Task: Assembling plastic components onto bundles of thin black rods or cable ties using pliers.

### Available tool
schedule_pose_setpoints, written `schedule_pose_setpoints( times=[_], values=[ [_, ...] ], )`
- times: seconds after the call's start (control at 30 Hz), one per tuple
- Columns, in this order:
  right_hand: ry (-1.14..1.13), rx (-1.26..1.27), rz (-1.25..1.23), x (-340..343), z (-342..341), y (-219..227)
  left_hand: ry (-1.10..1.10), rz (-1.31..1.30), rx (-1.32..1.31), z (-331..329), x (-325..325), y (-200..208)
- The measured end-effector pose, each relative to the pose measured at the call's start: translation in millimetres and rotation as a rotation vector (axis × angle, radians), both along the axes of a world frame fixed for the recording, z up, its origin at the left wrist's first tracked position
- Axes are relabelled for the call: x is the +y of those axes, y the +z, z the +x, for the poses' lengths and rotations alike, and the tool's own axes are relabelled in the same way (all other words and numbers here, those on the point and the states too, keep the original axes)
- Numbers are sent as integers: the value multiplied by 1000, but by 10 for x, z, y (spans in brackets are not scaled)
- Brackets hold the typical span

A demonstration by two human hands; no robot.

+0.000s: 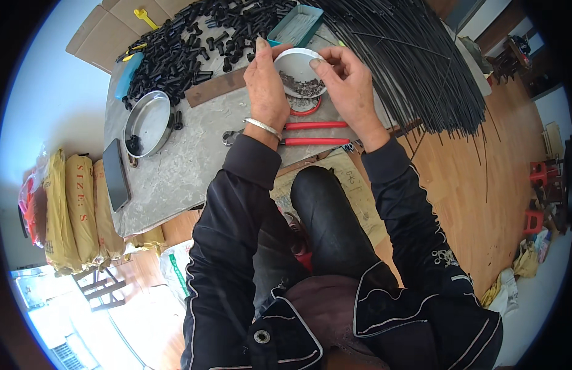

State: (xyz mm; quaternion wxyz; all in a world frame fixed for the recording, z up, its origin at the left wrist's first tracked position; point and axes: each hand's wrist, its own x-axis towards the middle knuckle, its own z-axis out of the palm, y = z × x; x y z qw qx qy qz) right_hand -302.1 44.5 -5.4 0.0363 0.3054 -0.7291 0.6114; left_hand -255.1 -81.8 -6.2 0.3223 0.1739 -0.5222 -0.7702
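Between my two hands a white round dish [290, 63] is held tilted, with small dark grey bits [303, 87] gathered along its near side. My left hand [265, 86] rests against the dish's left side, its fingers partly hidden. My right hand [347, 80] grips the right rim, thumb on the inner side and fingers behind. Just below the dish shows a red-rimmed round container [306, 112] with similar bits in it, partly covered. Nearer to me lies a pair of cutters with red handles [316, 142], its metal head to the left.
Black bolt-like pieces [175, 55] are heaped behind a flat brown bar [215, 88]. A round metal dish [151, 126] and a dark flat slab [117, 176] lie left. A teal tray [295, 26] is behind. Long black rods [415, 74] overhang the grey table [181, 166] at right.
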Motion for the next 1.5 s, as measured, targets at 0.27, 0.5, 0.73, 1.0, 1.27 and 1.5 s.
schedule_pose_setpoints(
  times=[0.27, 0.5, 0.73, 1.0, 1.27, 1.5],
  values=[
    [10, 36, -73, 17, 16, -83, -14, 77, 83, -25, 3, -79],
    [33, 142, -118, 155, 125, -144, -46, 76, 138, 30, 32, -35],
    [92, 198, -162, 221, 139, -172, -137, 91, 178, 44, 32, -21],
    [111, 295, -129, 254, 159, -159, -180, 215, 190, 43, 3, -23],
    [124, 485, -26, 324, 227, -71, -267, 308, 286, 29, -56, -68],
    [120, 535, 40, 320, 293, -28, -268, 532, 289, 33, -122, -64]
  ],
)
